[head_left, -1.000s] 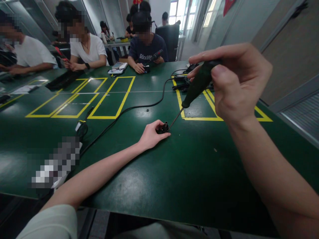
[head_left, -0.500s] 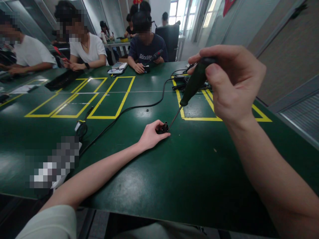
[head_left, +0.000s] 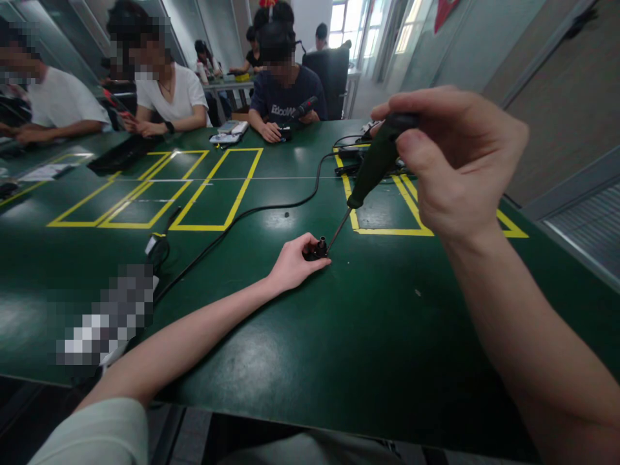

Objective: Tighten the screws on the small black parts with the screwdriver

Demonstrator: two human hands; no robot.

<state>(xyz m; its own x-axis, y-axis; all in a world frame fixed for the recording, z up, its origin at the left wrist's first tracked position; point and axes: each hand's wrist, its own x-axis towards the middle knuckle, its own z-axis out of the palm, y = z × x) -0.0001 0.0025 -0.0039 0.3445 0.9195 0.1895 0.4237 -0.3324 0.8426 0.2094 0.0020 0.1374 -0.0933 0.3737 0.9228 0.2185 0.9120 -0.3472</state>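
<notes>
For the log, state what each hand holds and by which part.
Right hand: screwdriver, by its handle's top. Left hand: small black part, by its sides.

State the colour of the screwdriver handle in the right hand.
The screwdriver handle is dark green; it shows best in the head view.
</notes>
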